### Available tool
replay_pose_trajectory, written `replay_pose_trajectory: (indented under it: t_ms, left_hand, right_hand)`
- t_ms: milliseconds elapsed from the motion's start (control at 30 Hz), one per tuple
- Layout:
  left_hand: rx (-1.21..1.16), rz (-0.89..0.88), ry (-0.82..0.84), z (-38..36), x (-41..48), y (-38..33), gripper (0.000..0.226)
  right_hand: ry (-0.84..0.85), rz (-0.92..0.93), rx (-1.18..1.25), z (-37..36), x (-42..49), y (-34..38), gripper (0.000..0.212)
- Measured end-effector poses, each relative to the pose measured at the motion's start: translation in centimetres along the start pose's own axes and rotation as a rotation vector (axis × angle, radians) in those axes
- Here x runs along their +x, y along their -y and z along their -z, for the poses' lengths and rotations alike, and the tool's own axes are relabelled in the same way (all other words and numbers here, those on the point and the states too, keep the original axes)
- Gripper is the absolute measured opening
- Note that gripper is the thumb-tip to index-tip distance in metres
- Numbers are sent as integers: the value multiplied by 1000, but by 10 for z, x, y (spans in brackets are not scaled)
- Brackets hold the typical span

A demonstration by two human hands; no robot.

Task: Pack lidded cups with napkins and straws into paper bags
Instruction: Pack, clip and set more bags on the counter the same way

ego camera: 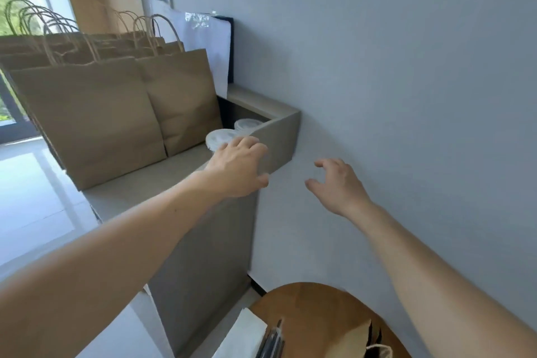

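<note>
Brown paper bags point(96, 113) with twisted paper handles stand upright in close rows on the grey desk point(139, 186). Just beside the front ones, two cups point(222, 135) with white lids sit together in the desk's corner. On the round wooden desk point(319, 308) below lie white napkins point(241, 334), dark straws point(271, 343) and another brown bag point(360, 337).

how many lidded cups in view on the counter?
2. Near cup sits just past the left hand, beside the paper bag. Far cup is behind it in the recess. The hand and counter end panel may hide more.
</note>
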State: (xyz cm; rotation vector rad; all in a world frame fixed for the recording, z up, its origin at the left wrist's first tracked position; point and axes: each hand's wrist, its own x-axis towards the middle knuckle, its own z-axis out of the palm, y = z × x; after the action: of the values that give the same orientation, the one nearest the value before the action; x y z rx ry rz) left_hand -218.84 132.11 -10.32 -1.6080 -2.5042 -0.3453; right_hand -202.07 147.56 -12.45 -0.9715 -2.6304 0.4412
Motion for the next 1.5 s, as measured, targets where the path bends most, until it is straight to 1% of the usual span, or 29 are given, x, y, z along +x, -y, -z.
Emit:
replay_pose_trajectory:
  t_ms: [167, 267, 367, 467, 567, 600, 733, 833, 967, 1100, 1200, 1333, 1500]
  left_hand:
    - [-33, 82, -42, 37, 19, 87, 62]
    - [-66, 90, -27, 37, 24, 126, 63]
    - [-89, 88, -6, 29, 29, 156, 64]
    - [-94, 77, 48, 20, 34, 177, 67]
    - [-107, 50, 85, 13, 37, 189, 67]
    - [-110, 42, 96, 11, 37, 193, 67]
    - [-124, 29, 92, 8, 38, 205, 67]
    - [-137, 35, 82, 8, 37, 209, 66]
    - [-132, 50, 26, 18, 41, 210, 65]
    - [-105, 61, -16, 38, 50, 199, 64]
    - [-94, 84, -42, 55, 57, 182, 64]
    - [-94, 46, -76, 69, 61, 136, 63]
    - [-100, -58, -29, 53, 61, 40, 59]
  right_hand:
    - [-60, 139, 33, 3, 68, 96, 53]
    - [-20, 160, -6, -10, 101, 137, 59]
    - [108, 159, -99, -29, 124, 163, 73]
    - [274, 163, -283, -46, 142, 179, 86]
    - [407, 146, -408, -54, 158, 191, 114]
    - [441, 150, -429, -55, 163, 194, 119]
    - [539, 146, -457, -59, 174, 200, 125]
    - [495, 170, -434, -62, 175, 200, 120]
    - [369, 179, -233, -49, 170, 197, 114]
    - [174, 202, -47, -6, 167, 202, 105]
    - [81, 208, 7, 44, 156, 199, 100]
    - [16, 149, 50, 99, 116, 165, 98]
    - [-42, 13, 66, 127, 42, 79, 96]
